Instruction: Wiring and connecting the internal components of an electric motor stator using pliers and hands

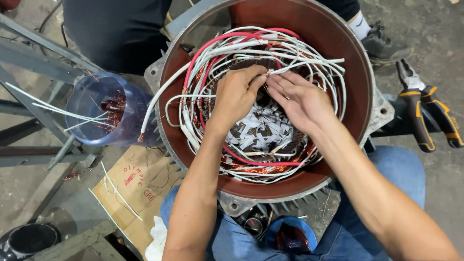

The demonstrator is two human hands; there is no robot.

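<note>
A large round motor stator housing (338, 53), red-brown inside, stands upright between my knees. Copper windings (251, 169) with white and red sleeved leads (217, 46) ring its bore, and white paper slot liners (261, 128) show in the middle. My left hand (235, 94) and my right hand (297, 99) reach in from below and meet at the upper middle of the bore. The fingertips of both pinch the bare end of a white sleeved wire (309, 65), which runs off to the right.
A clear plastic jar (104, 113) with copper scraps and white sleeves sits left of the housing. Black-and-orange pliers (425, 113) lie at the right. A cardboard piece (140, 186) lies on the floor lower left. Another person's dark trousers (116, 29) and shoe (382, 43) are beyond.
</note>
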